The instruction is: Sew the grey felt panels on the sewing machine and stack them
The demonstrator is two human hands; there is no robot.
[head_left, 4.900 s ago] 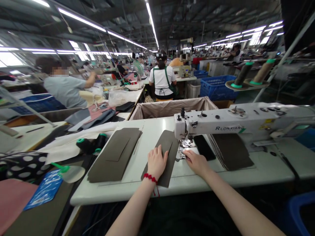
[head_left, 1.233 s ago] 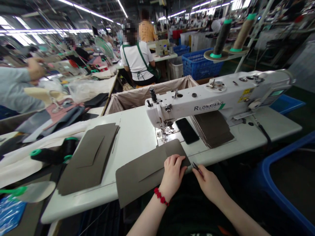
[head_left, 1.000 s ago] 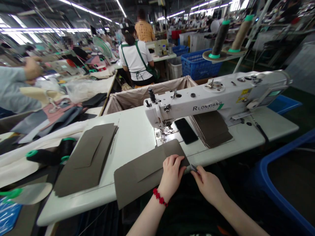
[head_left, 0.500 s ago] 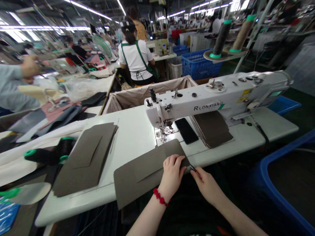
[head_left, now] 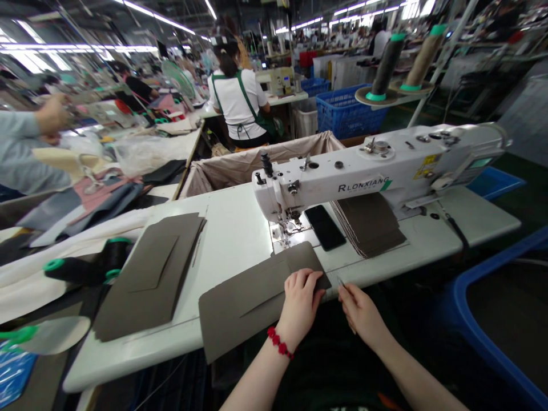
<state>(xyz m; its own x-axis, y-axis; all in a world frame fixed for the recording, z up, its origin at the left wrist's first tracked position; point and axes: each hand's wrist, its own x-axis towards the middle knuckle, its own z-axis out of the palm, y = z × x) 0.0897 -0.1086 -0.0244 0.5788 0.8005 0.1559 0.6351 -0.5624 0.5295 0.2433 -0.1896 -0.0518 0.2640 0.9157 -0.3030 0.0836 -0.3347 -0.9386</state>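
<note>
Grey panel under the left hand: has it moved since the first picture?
Yes: the grey panel moved from the sewing machine toward the near table edge.

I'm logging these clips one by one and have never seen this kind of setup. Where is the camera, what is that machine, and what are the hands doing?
The camera is worn on a person's head and looks forward and down, so the two bare arms entering from the bottom are their own. They face a white table carrying an industrial sewing machine. The left hand, with a red bead bracelet on its wrist, presses on a flat grey piece that overhangs the near edge. The right hand pinches a thin metal tool beside that piece's corner. Also on the table are a black phone, a grey stack under the machine's arm and another stack at the left.
</note>
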